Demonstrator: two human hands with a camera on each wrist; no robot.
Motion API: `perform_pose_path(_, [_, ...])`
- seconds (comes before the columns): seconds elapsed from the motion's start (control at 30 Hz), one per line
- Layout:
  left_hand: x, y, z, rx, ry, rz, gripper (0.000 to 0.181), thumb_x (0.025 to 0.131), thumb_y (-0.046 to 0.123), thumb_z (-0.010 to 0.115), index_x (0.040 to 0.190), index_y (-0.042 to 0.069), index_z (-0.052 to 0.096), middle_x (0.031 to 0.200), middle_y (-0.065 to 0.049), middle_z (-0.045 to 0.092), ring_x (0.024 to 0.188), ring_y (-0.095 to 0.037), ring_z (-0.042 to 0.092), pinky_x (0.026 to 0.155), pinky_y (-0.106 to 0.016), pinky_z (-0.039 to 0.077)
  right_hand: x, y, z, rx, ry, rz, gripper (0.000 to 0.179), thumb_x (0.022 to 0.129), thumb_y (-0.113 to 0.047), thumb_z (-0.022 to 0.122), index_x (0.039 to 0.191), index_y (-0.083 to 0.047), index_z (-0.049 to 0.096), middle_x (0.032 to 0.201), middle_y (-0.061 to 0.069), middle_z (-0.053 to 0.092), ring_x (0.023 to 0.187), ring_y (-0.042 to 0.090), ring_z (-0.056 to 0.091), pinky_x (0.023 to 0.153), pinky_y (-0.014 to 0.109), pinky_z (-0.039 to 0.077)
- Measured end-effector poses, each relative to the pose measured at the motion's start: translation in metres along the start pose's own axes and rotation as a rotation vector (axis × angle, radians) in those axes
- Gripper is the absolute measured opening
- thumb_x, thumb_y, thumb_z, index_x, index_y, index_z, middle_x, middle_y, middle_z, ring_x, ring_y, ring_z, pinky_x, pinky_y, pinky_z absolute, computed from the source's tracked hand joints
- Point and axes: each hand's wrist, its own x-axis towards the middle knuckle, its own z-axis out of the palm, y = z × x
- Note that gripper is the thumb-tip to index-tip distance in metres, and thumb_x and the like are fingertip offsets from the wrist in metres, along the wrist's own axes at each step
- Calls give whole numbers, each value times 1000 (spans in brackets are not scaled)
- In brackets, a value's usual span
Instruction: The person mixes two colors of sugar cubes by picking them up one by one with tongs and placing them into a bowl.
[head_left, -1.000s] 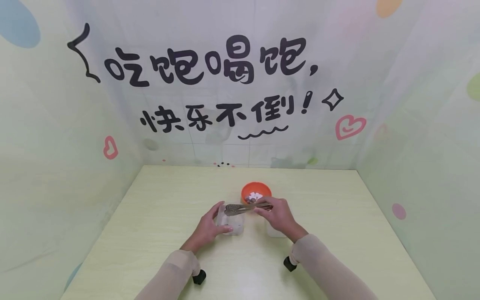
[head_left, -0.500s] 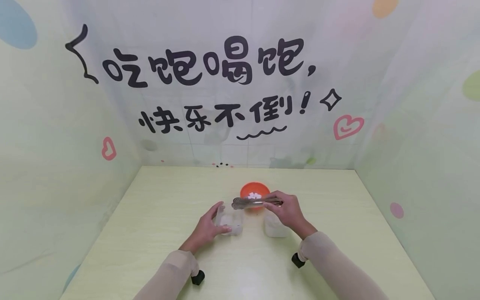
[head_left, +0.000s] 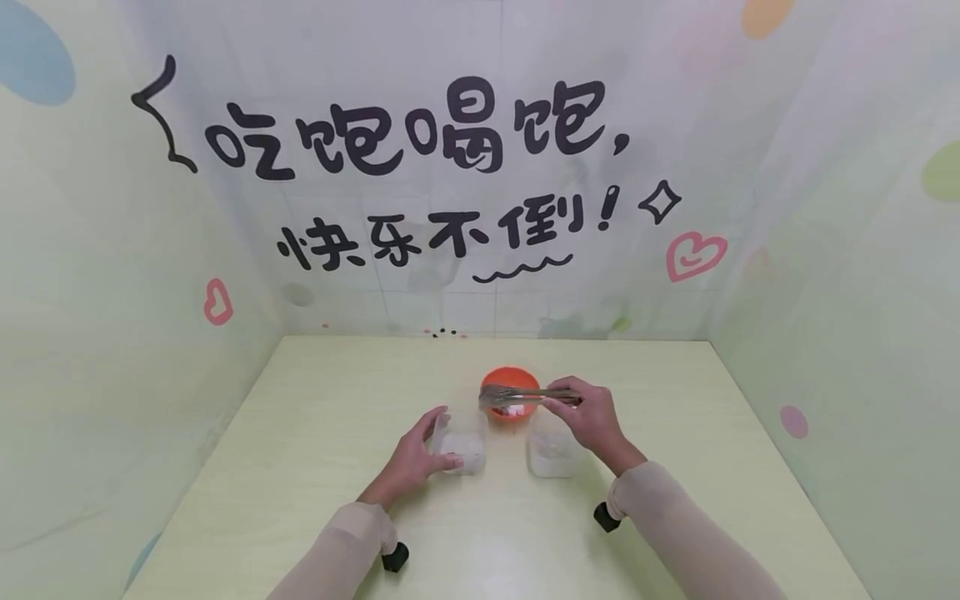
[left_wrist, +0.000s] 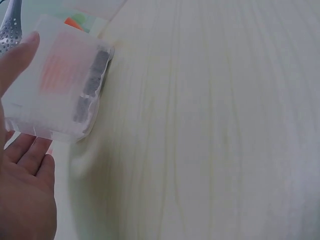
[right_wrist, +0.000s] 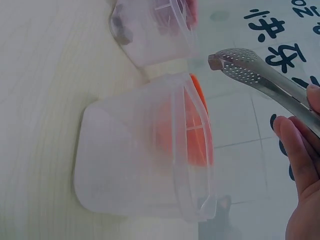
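Note:
My left hand (head_left: 412, 454) grips a clear plastic box (head_left: 467, 462) on the table, thumb on the near side and fingers on the far side. In the left wrist view, dark block-like pieces (left_wrist: 93, 82) show through that box's bottom. My right hand (head_left: 592, 412) holds metal tongs (head_left: 525, 397) level, their perforated ends over the orange bowl (head_left: 512, 375). A small brownish cube (right_wrist: 215, 62) sits at the tongs' tips in the right wrist view. White pieces (head_left: 512, 411) lie in the bowl, partly hidden by the tongs.
A second clear plastic box (head_left: 552, 465) stands below my right hand, to the right of the held one. The pale wooden table (head_left: 480, 533) ends at a printed back wall (head_left: 375, 308), with side walls at left and right. Black wrist cameras hang under both sleeves.
The tongs have moved right and away from me, from above the left box to above the orange bowl. My left hand and its box stay nearly in place.

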Motion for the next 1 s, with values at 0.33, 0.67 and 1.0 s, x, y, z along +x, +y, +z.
perform_pose_path(0.33, [-3, -5, -2, -10, 22, -48, 94, 69, 27, 89, 147, 23, 38, 149, -9, 43, 139, -32, 33, 111, -58, 26, -1, 9, 2, 1, 17, 42, 14, 79, -5, 80, 90, -6, 71, 79, 4, 72, 65, 12, 66, 57, 25, 56])
perform_pose_path(0.67, [-1, -5, 2, -67, 11, -13, 89, 72, 22, 88, 145, 20, 37, 150, -10, 40, 140, -34, 31, 111, -58, 24, -4, 14, -1, -66, 32, 96, 14, 80, -8, 80, 91, -7, 71, 79, 4, 71, 65, 13, 63, 56, 26, 54])
perform_pose_path(1.0, [0, -1, 3, -65, -27, -3, 89, 73, 23, 87, 146, 20, 35, 147, -10, 44, 139, -37, 32, 111, -60, 24, -6, 22, -3, -106, 17, 142, 15, 80, -11, 80, 92, -7, 71, 78, 4, 71, 62, 12, 60, 55, 25, 51])
